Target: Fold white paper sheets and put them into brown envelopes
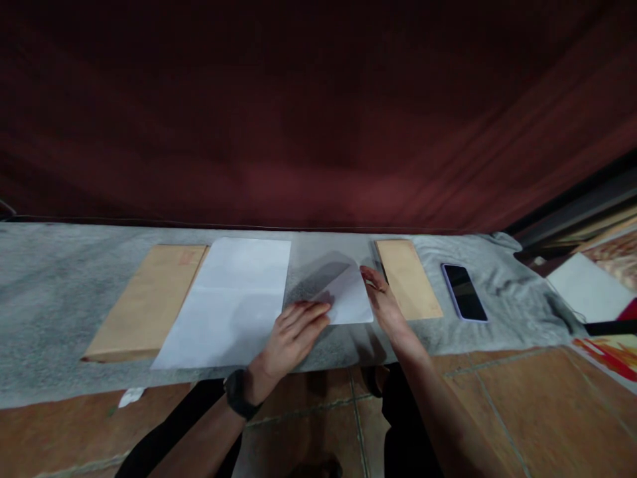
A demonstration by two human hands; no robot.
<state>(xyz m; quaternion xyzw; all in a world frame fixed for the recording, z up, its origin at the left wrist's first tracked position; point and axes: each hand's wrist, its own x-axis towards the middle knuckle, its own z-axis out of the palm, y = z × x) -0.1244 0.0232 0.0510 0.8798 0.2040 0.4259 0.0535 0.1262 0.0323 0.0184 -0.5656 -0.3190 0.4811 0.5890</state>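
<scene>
A folded white sheet of paper [350,297] is between my two hands, a little above the grey cloth, with its shadow behind it. My left hand [298,330], a dark watch on its wrist, has its fingers together on the sheet's left end. At the right edge of the paper, my right hand [379,293] grips the upper corner with curled fingers; its thumb is partly hidden. Left of them lies a flat stack of larger white paper [239,292], showing a faint crease across it. A narrow brown envelope stack [411,279] is just right of my right hand.
Larger brown envelopes [146,299] lie left of the white paper. On the right, a phone [464,292] in a pale purple case rests on the grey cloth [517,292]. A dark red upright surface [318,133] stands behind. Tiled floor [537,398] shows below.
</scene>
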